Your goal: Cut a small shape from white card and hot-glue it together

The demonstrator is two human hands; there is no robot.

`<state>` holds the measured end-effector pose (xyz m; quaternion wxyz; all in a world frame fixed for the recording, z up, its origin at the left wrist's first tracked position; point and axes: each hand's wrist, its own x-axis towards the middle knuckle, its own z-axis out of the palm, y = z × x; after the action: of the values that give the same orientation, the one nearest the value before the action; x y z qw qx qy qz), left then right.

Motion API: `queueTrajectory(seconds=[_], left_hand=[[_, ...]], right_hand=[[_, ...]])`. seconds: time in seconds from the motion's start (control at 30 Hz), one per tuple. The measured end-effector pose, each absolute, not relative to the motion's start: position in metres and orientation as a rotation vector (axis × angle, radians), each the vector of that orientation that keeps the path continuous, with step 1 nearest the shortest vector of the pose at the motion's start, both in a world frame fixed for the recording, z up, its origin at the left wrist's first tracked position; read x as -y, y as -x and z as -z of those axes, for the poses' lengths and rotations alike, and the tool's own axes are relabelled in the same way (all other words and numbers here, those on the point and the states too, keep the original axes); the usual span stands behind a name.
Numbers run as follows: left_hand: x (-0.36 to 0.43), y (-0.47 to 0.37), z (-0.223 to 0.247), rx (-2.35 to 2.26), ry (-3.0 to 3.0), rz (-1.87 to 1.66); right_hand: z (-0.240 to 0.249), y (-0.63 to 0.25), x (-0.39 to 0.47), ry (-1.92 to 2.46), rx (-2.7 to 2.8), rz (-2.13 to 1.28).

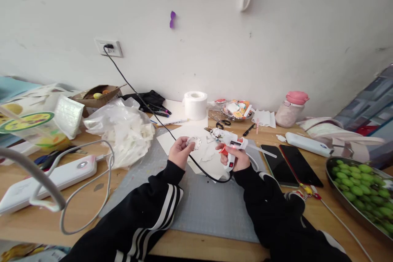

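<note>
Between the thumb and fingers of my left hand [180,152] is a small round white piece with a patterned edge [194,143]. My right hand [236,159] is wrapped round the handle of a white and orange hot glue gun [231,141], its nozzle toward the left piece but apart from it. A clear glue stick [262,150] sticks out of the gun's back. The gun's black cord [139,96] runs up to a wall socket [109,47]. Below both hands lie white paper sheets [202,166] on a grey cutting mat [211,208].
A roll of white tissue [195,105] and black scissors [223,124] stand behind my hands. At left are a plastic bag [123,131] and a white power bank [49,182]. To the right lie two phones [299,166], a pink-lidded bottle [290,110] and a bowl of green fruit [357,182].
</note>
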<state>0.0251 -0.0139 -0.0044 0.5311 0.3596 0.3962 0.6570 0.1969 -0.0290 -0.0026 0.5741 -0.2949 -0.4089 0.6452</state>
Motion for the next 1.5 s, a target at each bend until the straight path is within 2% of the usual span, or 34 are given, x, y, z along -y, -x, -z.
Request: queueTrajectory(seconds=[0.53, 1.17, 1.5], left_hand=[[0.015, -0.026, 0.003, -0.952, -0.870, -1.559], [0.014, -0.025, 0.004, -0.948, -0.860, -1.577], [0.015, -0.026, 0.004, -0.949, -0.870, -1.573]], right_hand=[[0.048, -0.216, 0.009, 0.432, 1.179, -1.724], [0.005, -0.195, 0.028, 0.777, 0.966, -1.544], [0.031, -0.209, 0.015, 0.784, 1.043, -1.514]])
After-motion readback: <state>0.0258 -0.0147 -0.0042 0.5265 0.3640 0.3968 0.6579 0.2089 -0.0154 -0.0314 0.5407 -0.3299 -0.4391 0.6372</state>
